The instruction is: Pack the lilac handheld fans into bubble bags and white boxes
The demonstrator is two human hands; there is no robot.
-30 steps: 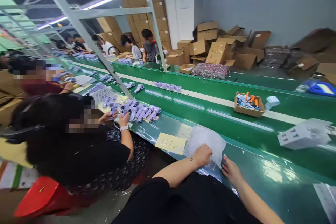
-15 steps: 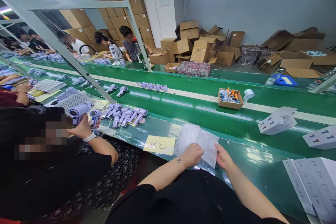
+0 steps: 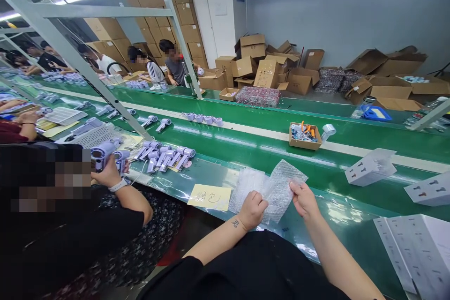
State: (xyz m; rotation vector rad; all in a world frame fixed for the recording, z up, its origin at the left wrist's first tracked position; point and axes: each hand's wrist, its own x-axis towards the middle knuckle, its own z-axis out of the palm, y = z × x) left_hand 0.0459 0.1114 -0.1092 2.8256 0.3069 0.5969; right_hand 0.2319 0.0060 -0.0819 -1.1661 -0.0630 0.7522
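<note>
Between my hands is a clear bubble wrap bag (image 3: 284, 187), raised off the bench and tilted. My right hand (image 3: 304, 200) pinches its right edge between thumb and fingers. The fingers of my left hand (image 3: 253, 209) are curled closed on its left side. More bubble wrap (image 3: 246, 188) lies flat on the green bench, just behind my left hand. To the left of it rests a yellow paper card (image 3: 210, 197) with handwriting.
White printed boxes (image 3: 415, 253) stand at the right, with more open boxes (image 3: 371, 167) on the green belt. A small carton of parts (image 3: 305, 136) sits farther back. Purple handheld fans (image 3: 165, 155) lie at the left, near a co-worker's hand (image 3: 109, 173). A metal post (image 3: 177, 33) rises behind.
My right hand has taken hold of the bubble wrap bag's edge and lifted it away from the wrap beneath. The camera view has swung right, bringing the white boxes into sight.
</note>
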